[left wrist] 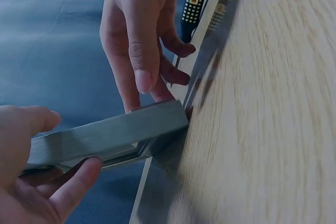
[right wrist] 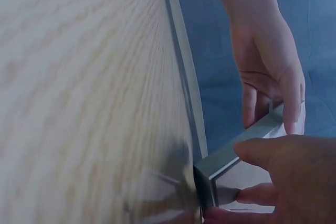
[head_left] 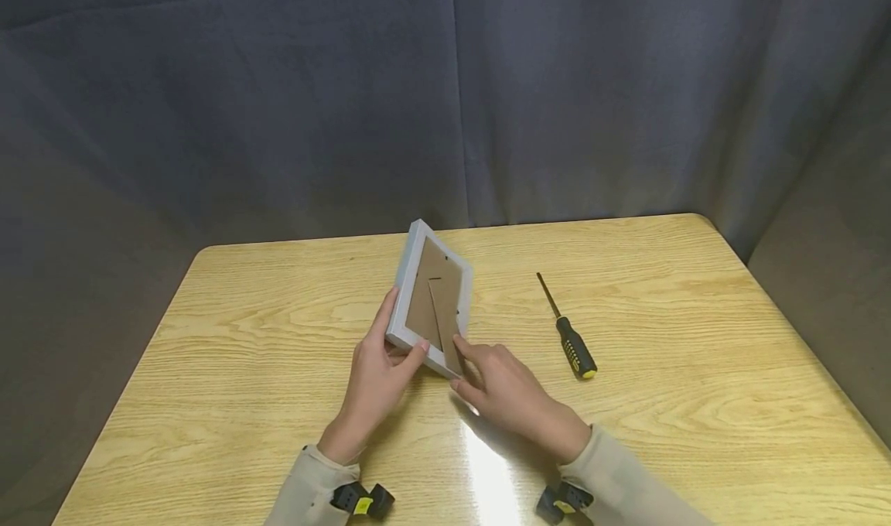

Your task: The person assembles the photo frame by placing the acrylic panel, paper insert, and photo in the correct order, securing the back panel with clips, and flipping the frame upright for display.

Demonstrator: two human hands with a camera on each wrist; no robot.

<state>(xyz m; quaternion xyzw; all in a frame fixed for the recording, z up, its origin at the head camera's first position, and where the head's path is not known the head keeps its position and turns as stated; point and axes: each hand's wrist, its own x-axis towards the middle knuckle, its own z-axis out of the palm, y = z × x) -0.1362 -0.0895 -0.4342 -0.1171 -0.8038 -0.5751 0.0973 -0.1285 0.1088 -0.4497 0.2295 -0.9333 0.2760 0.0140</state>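
A grey picture frame is held tilted above the table, its brown backing board facing me. On that backing, a brown easel leg slants towards the lower edge. My left hand grips the frame's lower left corner, thumb on the back and fingers along the side. At the lower right, my right hand holds the frame near the leg's lower end, index finger by the leg and thumb at the lower edge. Its other fingers are partly hidden. Both hands also show on the frame in the right wrist view.
A screwdriver with a black and yellow handle lies on the wooden table, right of the frame. Behind the table hangs a dark grey curtain. Each sleeve carries a small black wrist device.
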